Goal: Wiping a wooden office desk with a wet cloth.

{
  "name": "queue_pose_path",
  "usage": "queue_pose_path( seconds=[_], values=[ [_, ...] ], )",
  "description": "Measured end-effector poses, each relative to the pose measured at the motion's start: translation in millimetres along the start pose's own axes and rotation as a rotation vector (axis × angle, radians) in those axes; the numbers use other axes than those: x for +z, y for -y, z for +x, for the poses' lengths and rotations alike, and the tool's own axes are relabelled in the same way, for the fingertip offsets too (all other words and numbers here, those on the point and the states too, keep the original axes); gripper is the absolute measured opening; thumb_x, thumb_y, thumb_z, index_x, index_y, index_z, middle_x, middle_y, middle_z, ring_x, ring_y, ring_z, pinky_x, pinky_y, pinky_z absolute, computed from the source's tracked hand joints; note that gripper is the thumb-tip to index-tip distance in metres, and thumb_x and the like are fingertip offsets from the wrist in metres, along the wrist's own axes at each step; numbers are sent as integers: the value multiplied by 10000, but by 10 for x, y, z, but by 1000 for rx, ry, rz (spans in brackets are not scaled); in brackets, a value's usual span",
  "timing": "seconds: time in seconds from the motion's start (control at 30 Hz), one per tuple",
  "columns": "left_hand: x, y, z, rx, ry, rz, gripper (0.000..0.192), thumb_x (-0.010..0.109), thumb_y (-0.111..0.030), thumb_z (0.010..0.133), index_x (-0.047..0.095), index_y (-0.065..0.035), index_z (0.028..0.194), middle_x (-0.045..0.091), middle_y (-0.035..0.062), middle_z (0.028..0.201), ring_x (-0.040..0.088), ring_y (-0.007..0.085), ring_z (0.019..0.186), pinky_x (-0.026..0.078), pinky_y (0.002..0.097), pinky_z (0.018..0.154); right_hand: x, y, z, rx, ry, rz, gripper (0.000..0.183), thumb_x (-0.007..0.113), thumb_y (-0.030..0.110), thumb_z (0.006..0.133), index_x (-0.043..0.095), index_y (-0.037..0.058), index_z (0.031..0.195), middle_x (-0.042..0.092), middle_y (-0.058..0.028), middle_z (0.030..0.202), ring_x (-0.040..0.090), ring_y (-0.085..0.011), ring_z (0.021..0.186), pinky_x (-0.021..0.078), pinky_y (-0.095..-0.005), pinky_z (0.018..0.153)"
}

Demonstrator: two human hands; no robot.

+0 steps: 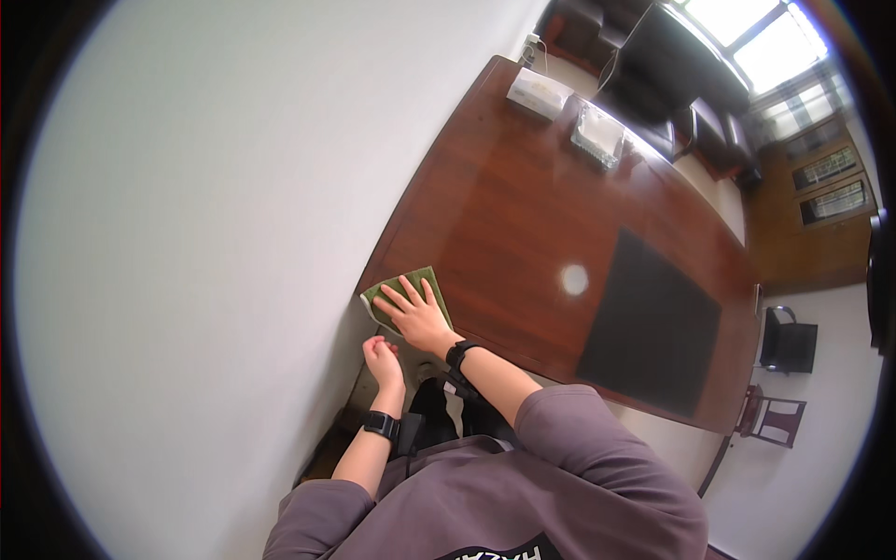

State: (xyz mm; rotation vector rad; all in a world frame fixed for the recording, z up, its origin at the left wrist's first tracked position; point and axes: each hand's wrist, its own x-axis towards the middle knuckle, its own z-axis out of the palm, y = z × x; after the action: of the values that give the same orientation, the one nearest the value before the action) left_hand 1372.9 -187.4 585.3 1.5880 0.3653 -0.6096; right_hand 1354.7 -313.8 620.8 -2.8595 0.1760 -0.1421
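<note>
My right hand (418, 317) lies flat with spread fingers on a green cloth (435, 294), pressing it on the near left corner of a glossy reddish-brown wooden desk (490, 210). A pale edge of the cloth shows at its left, by the desk's rim. Just off the desk's near edge, my left hand (383, 358) hangs with curled fingers beside the white wall, and no object shows in it. Both wrists wear black bands.
A dark desk mat (651, 322) lies on the desk's right half. A white tissue box (539, 93) and a clear container (598, 136) stand at the far edge. The white wall (210, 245) runs along the left. Black chairs (789, 341) stand beyond the desk.
</note>
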Motion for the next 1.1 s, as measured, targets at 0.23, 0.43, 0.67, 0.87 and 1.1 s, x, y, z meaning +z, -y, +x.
queue_pose_path(
  seconds=[0.23, 0.43, 0.67, 0.87, 1.1],
  values=[
    [587, -334, -26, 996, -15, 895, 486, 487, -191, 856, 338, 80, 1230, 318, 295, 1246, 352, 418, 1138, 304, 475, 959, -407, -490, -38, 150, -130, 691, 441, 484, 119, 832, 416, 110, 1268, 494, -124, 1194, 442, -309, 1144, 350, -426, 957],
    [793, -366, 203, 703, -224, 1308, 754, 466, -430, 837, 228, 109, 1308, 145, 374, 1350, 135, 499, 1269, 150, 552, 1028, -1117, -1006, -1206, 303, -232, 679, 350, 513, 83, 830, 485, 60, 1178, 568, -172, 1027, 566, -300, 950, 469, -367, 791],
    [696, -552, 481, 1145, -61, 1449, 700, 485, -367, 811, 246, 16, 1346, 212, 257, 1388, 193, 418, 1285, 175, 500, 1043, -1535, -1640, -2940, 753, -393, 408, 232, 517, 70, 840, 562, 35, 1065, 635, -134, 852, 622, -276, 809, 490, -332, 718],
    [1715, -820, 559, 1268, 99, 1414, 650, 493, -318, 797, 298, 9, 1324, 262, 250, 1370, 237, 402, 1271, 192, 474, 1045, -1366, -1542, -3264, 913, -357, 450, 246, 515, 61, 834, 562, 33, 1073, 636, -123, 828, 623, -262, 755, 487, -324, 684],
    [3202, -1302, 1221, 1368, 96, 1245, 615, 510, -315, 787, 358, 0, 1293, 315, 243, 1341, 280, 375, 1250, 227, 453, 1030, -1363, -1307, -2773, 1063, -280, 546, 263, 503, 69, 851, 540, 45, 1110, 628, -104, 882, 590, -260, 816, 450, -341, 740]
  ],
)
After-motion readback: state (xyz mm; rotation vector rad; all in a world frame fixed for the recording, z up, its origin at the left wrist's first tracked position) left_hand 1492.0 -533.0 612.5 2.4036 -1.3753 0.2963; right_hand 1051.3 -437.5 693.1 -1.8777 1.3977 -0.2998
